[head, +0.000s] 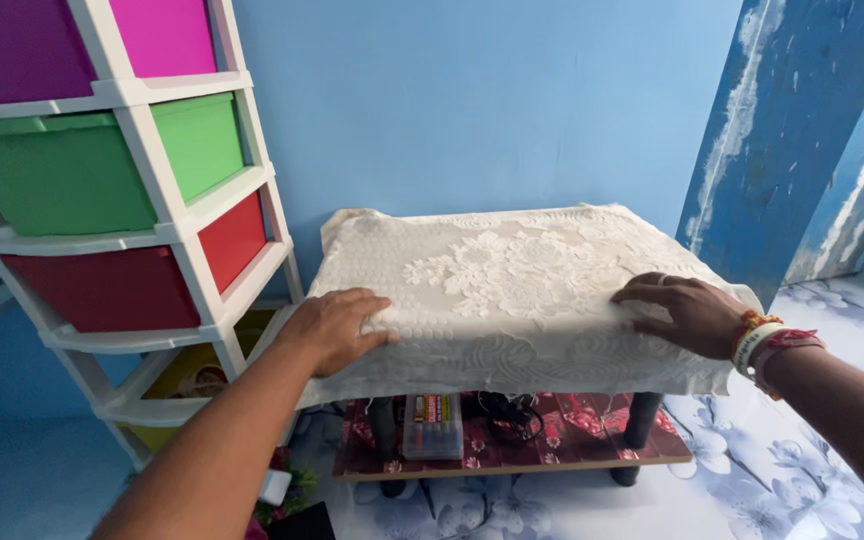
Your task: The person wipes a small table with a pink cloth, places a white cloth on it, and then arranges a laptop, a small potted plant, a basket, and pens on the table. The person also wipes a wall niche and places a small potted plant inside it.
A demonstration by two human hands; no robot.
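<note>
While both palms press down, the scene reads like this:

Left hand: the left hand (332, 328) lies flat and open, fingers spread, on the near left edge of the cream-white lace cloth with a raised flower pattern (512, 290); it grips nothing.

Right hand: the right hand (680, 312) is open too, palm down on the cloth's near right edge, fingers pointing in toward the left hand; beaded and white bands circle its wrist.

Cloth: it stretches between the two hands and beyond them toward the blue painted wall (472, 100), draped over a low small table, its front hem hanging just below both palms.

Under the hands: a lower wooden shelf lined with dark red flowered covering (572, 440) holds a clear plastic box with coloured contents (433, 425) and a tangle of black cable (505, 412).

Left of the left hand: a white plastic drawer tower (192, 260) with purple, pink, green and red drawers stands just beside the cloth's edge.

Below the right wrist: pale floor covering printed with grey-blue flowers (802, 470).
</note>
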